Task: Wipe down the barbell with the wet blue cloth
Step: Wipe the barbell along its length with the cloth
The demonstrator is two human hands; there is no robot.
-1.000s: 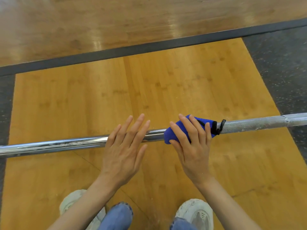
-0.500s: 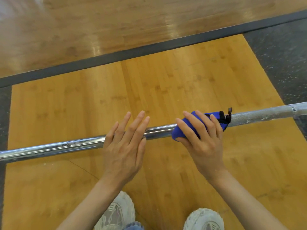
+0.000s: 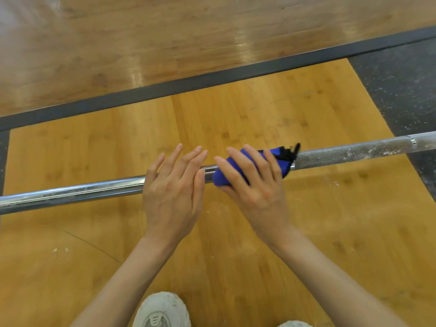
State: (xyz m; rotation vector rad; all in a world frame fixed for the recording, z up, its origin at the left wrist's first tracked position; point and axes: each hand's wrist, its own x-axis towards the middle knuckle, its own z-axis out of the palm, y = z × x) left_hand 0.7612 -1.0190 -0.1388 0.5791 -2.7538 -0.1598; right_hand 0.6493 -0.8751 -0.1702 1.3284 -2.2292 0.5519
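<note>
Right hand fingers clenched around blue cloth on barbell, left hand fingers released flat atop bar

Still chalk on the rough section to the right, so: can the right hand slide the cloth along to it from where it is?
Probably yes. The right hand wraps the blue cloth around the bar, and the chalky stretch starts right beside it, with nothing on the bar between. The left hand rests on the other side.

No text, label, brand or number can be read anywhere here. The grey-white mesh shoe at the near edge bears a small mark, too blurred to read.
</note>
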